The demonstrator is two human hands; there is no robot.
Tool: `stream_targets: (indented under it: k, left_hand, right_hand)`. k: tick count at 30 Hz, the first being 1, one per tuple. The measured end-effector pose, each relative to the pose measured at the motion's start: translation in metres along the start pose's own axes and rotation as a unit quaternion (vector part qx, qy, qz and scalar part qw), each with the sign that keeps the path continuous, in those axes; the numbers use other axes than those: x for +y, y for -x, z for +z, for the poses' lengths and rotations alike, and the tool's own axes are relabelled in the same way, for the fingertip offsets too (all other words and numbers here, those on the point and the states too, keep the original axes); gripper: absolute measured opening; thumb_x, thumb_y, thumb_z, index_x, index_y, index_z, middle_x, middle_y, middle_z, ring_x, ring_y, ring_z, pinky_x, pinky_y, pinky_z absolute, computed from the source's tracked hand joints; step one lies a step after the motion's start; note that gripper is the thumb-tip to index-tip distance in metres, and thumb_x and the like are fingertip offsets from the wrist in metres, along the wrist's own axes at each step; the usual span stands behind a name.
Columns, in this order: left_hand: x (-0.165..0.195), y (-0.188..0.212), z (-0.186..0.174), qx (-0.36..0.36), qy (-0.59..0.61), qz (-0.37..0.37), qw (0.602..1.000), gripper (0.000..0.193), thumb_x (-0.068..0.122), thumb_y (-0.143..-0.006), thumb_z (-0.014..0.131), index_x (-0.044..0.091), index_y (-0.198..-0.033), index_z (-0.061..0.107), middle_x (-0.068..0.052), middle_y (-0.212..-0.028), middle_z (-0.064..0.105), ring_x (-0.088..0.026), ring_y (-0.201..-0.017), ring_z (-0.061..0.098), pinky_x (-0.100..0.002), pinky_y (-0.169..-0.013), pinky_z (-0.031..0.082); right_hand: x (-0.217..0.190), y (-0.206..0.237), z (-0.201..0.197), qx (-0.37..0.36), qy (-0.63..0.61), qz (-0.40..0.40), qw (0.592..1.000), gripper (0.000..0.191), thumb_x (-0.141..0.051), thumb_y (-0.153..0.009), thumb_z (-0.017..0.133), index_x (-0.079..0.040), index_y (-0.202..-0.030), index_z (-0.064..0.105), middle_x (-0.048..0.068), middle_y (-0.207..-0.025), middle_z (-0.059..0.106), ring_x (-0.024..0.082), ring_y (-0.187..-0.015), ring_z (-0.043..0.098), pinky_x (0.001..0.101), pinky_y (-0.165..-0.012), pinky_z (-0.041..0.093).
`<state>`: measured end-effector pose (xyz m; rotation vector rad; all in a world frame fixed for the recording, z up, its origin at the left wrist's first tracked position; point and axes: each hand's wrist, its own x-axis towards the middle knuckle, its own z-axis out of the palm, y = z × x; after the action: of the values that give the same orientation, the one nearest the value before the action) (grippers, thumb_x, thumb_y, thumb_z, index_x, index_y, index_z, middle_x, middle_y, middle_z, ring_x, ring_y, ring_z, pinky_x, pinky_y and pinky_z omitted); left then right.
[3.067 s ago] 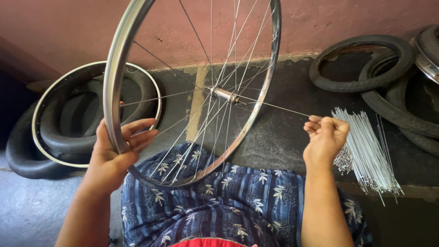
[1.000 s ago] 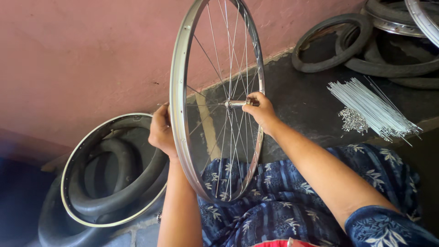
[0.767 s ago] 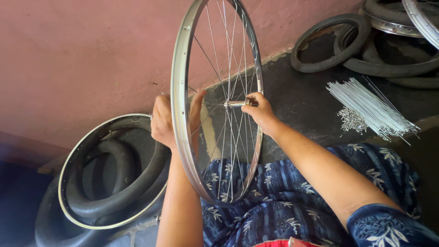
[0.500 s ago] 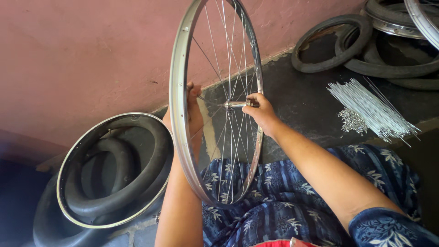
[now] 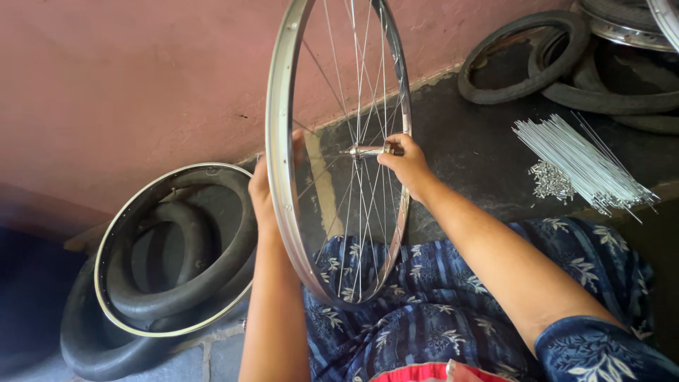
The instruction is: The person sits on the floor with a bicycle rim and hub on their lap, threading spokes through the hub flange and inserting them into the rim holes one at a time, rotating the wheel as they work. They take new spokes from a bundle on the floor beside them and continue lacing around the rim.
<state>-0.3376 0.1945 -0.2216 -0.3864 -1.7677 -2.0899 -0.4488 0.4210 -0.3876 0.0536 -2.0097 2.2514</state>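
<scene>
A big round silver bike wheel with thin metal spokes (image 5: 339, 152) stands up on its edge over the person's lap, which is covered in a blue cloth with pale leaves (image 5: 417, 311). In the middle of the wheel is a short silver hub with an axle (image 5: 364, 151).

The right hand (image 5: 407, 163) is on the near side of the wheel. Its grip is pressed together, pinching the end of the axle with the fingertips.

The left hand (image 5: 260, 191) is on the far side, touching the shiny rim. It is partly hidden behind the rim, and its fingers look stretched out flat against it, so the grip looks spread, not pinching.

To the left, on the dark floor (image 5: 481, 155), a second silver rim (image 5: 170, 247) leans on black rubber tyres (image 5: 106, 339). To the right lies a bunch of long thin silver spokes (image 5: 583, 166), with a little pile of small metal bits (image 5: 550, 180) just beside it. More black tyres (image 5: 523, 53) lie further back, near the pink wall (image 5: 134, 85).
</scene>
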Motion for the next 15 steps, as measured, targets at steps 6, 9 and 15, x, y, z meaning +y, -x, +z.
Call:
stream_targets:
  k: [6, 9, 15]
  left_hand:
    - [0.02, 0.084, -0.01, -0.054, 0.04, -0.079, 0.995, 0.029, 0.018, -0.101, 0.059, -0.004, -0.118, 0.066, -0.018, -0.108, 0.069, -0.023, -0.1, 0.065, -0.034, -0.091, 0.05]
    - [0.032, 0.104, -0.003, -0.128, 0.107, -0.046, 0.985, 0.037, 0.02, -0.096, 0.042, -0.004, -0.115, 0.062, -0.016, -0.113, 0.068, -0.021, -0.106, 0.066, -0.031, -0.097, 0.052]
    - [0.029, 0.11, 0.033, -0.103, -0.047, -0.087, 0.99, 0.029, -0.003, -0.081, 0.066, -0.004, -0.109, 0.058, -0.016, -0.11, 0.064, -0.016, -0.091, 0.06, -0.029, -0.076, 0.049]
  right_hand:
    - [0.003, -0.003, -0.014, -0.01, -0.015, 0.019, 1.0, 0.047, -0.013, -0.079, 0.077, -0.004, -0.123, 0.062, 0.004, -0.108, 0.067, 0.014, -0.103, 0.064, 0.0301, -0.092, 0.052]
    - [0.001, -0.001, -0.013, -0.02, -0.024, 0.015, 0.999, 0.048, -0.014, -0.08, 0.079, -0.003, -0.124, 0.063, 0.005, -0.109, 0.067, 0.015, -0.104, 0.064, 0.0302, -0.093, 0.052]
    - [0.028, -0.016, -0.082, -0.084, -0.013, 0.047, 0.995, 0.051, -0.022, -0.087, 0.076, -0.006, -0.134, 0.06, 0.007, -0.121, 0.07, 0.015, -0.112, 0.065, 0.0295, -0.096, 0.051]
